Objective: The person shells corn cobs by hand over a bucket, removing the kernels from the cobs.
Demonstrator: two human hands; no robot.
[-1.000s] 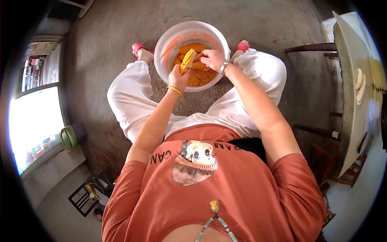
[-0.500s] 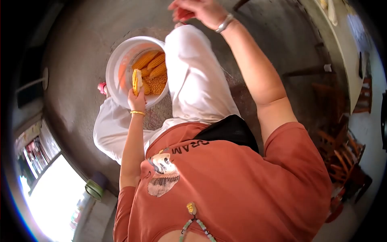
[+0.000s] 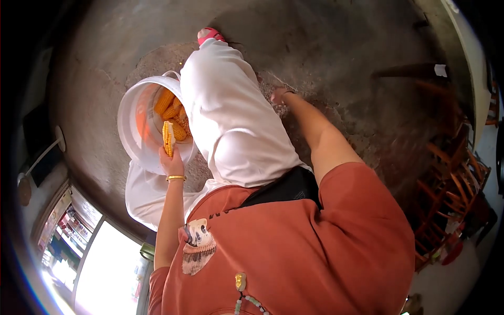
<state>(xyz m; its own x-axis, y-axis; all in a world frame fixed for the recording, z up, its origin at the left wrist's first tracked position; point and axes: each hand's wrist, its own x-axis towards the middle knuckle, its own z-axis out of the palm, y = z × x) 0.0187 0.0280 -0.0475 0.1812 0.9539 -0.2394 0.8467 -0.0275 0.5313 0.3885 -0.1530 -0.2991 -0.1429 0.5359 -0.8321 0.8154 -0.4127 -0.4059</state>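
My left hand (image 3: 172, 161) is closed round the lower end of an ear of corn (image 3: 168, 137), which points up over the near rim of a white bucket (image 3: 127, 118). One side of this ear carries yellow kernels; its other side shows a pale, bare strip. Inside the bucket lie several yellow ears (image 3: 166, 102), and my leg hides part of them. My right hand (image 3: 280, 96) reaches down beside my right leg, close to the floor. It looks small and its fingers are not clear, so I cannot make out anything in them.
My leg in white trousers (image 3: 220, 105) stands against the bucket's right side, with a red sandal (image 3: 212, 35) at its foot. Wooden chairs (image 3: 451, 189) are at the right. A bright doorway (image 3: 110, 268) is at the lower left, over the concrete floor (image 3: 336, 42).
My right hand has swung from the top of the view down beside my leg. The bucket appears lower and further left as the view shifts. My left hand keeps the ear of corn.
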